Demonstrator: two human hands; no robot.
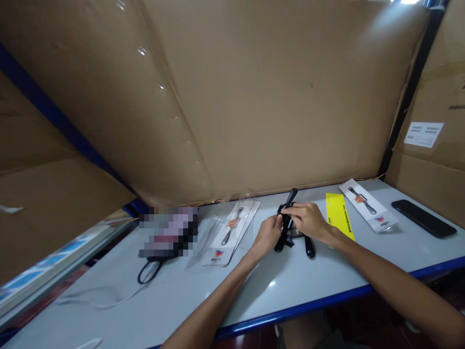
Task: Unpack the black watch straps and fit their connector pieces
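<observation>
Both hands close on a black watch strap point(286, 213) above the grey table point(181, 295): the left hand point(268, 236) pinches its middle, the right hand point(308, 220) grips from the side. A yellow card point(337, 213) lies just beside the right wrist.

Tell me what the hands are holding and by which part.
Both hands hold a black strap-like item near its middle: left hand from the left, right hand over its top. Exact finger grip cannot be told.
</observation>
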